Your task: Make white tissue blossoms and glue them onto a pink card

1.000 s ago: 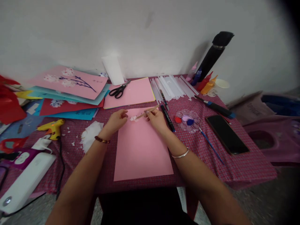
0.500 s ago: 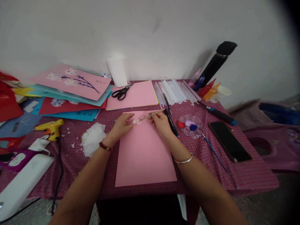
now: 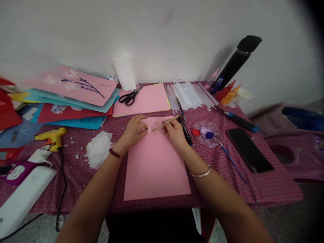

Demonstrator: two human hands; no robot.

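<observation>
A pink sheet of paper [image 3: 157, 168] lies lengthwise in front of me on the checked cloth. Near its top is a small crumpled piece of white tissue paper [image 3: 149, 129]. My left hand [image 3: 134, 132] rests over the sheet's upper left, its thumb and a finger closed at the edge of that piece. Between the thumb and fingers of my right hand [image 3: 176, 132] is a flat wooden stick [image 3: 159, 127], held slantwise with its lower end at the tissue. A black marker [image 3: 186, 132] lies just beside my right hand.
To the left are a white tissue pile [image 3: 99, 148], a yellow glue gun [image 3: 53, 137] and decorated cards [image 3: 83, 84]. Scissors [image 3: 129, 96] lie on stacked paper behind. On the right are a paint palette [image 3: 208, 138], a blue brush [image 3: 233, 162] and a phone [image 3: 249, 149].
My left hand has shifted slightly right, closing in on the white tissue piece. The wooden stick stays in my right hand, its lower end still at the tissue. The view has tilted a little.
</observation>
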